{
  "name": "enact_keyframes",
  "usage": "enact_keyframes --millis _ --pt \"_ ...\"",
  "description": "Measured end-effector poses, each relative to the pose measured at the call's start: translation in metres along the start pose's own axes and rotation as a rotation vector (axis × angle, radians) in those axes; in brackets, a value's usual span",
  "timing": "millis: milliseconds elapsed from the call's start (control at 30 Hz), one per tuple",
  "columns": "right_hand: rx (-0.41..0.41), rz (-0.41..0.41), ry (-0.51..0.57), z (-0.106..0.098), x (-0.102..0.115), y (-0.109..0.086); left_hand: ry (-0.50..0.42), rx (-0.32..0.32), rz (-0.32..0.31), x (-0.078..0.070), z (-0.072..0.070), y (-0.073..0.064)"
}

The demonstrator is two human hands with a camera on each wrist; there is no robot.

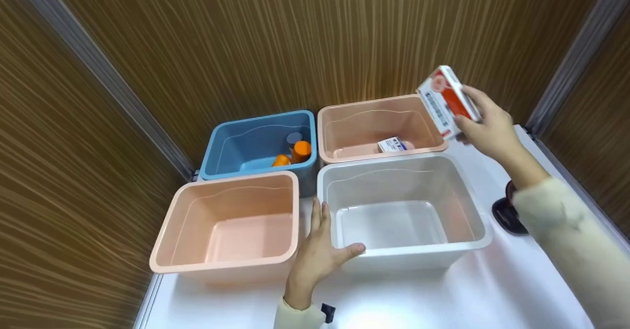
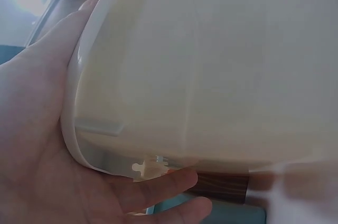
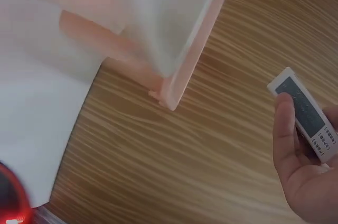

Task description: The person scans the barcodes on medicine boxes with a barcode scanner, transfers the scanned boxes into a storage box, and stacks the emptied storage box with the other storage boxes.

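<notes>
My right hand [image 1: 487,122] pinches a white and red medicine box [image 1: 445,102] between thumb and fingers, raised over the right end of the far pink bin [image 1: 379,103]. In the right wrist view, a dark panel and printed text show on a narrow side of the box [image 3: 303,113]. My left hand [image 1: 317,252] rests against the near left corner of the white bin [image 1: 408,251]. Its fingers lie straight along the outer side and its thumb is at the front rim. The left wrist view shows this hand [image 2: 47,145] against the bin wall [image 2: 200,71].
Orange-capped bottles [image 1: 301,150] lie in the blue bin [image 1: 256,119]. A small white box [image 1: 391,145] lies in the far pink bin. Another pink bin [image 1: 226,265] stands near left. A dark round object [image 1: 509,215] is on the table right of the white bin. Wood-grain panels [image 1: 315,38] enclose the table.
</notes>
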State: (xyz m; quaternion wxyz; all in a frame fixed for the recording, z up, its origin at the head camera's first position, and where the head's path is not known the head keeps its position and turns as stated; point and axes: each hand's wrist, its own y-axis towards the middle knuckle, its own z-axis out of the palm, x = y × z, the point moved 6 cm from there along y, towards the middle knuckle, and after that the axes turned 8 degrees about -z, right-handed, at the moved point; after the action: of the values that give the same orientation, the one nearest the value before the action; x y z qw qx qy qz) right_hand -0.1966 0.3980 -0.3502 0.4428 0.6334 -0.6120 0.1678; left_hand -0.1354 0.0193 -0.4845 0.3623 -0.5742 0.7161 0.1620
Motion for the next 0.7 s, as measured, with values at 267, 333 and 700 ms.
enact_keyframes --millis 267,333,700 --pt "0.194 0.072 -0.097 0.054 -0.001 0.061 -0.013 -0.006 -0.029 0.002 0.002 0.002" --pt "0.197 0.078 -0.095 0.066 -0.004 0.07 -0.014 -0.006 -0.03 0.003 0.002 0.003" --pt "0.127 0.078 -0.26 0.131 -0.022 0.07 0.0 -0.044 -0.02 -0.002 0.004 -0.002"
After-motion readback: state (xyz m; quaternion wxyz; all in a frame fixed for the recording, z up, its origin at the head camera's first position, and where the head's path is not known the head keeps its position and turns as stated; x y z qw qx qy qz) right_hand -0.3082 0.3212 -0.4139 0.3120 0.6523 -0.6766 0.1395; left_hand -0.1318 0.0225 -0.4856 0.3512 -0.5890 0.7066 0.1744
